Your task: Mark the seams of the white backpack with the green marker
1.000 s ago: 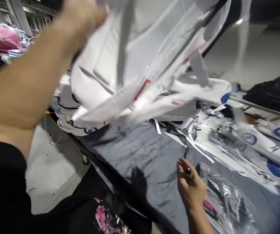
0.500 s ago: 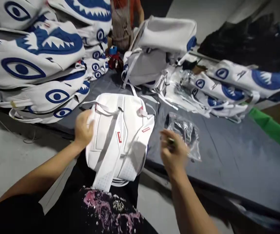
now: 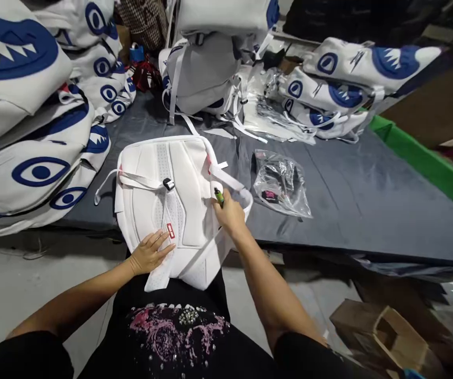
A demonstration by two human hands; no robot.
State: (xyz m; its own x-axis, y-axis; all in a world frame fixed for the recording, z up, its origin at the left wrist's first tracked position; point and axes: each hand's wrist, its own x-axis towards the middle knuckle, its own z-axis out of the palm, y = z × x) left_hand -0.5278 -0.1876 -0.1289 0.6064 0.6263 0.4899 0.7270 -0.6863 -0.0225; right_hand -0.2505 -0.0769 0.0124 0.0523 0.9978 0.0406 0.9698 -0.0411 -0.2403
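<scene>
A white backpack (image 3: 143,152) lies strap side up, its far part on the grey-covered table and its near end at my lap. My left hand (image 3: 152,253) rests flat on a shoulder strap beside the small red label (image 3: 170,230), fingers stretched out. My right hand (image 3: 229,213) is closed round a small green and black tool (image 3: 219,197) over the right strap; its exact kind is not clear. A black buckle (image 3: 168,183) sits on a white webbing strap across the back panel.
White backpacks with blue eyes (image 3: 40,171) are piled on the left. Grey-white backpacks (image 3: 206,73) stand behind, and more lie stacked (image 3: 344,95) at the back right. A clear plastic bag (image 3: 281,184) lies on the table (image 3: 368,210). A cardboard box (image 3: 356,326) is on the floor.
The backpack now lies flatter and farther onto the table. My left hand went from its left edge to the strap. My right hand came left onto the backpack. The view shifted right.
</scene>
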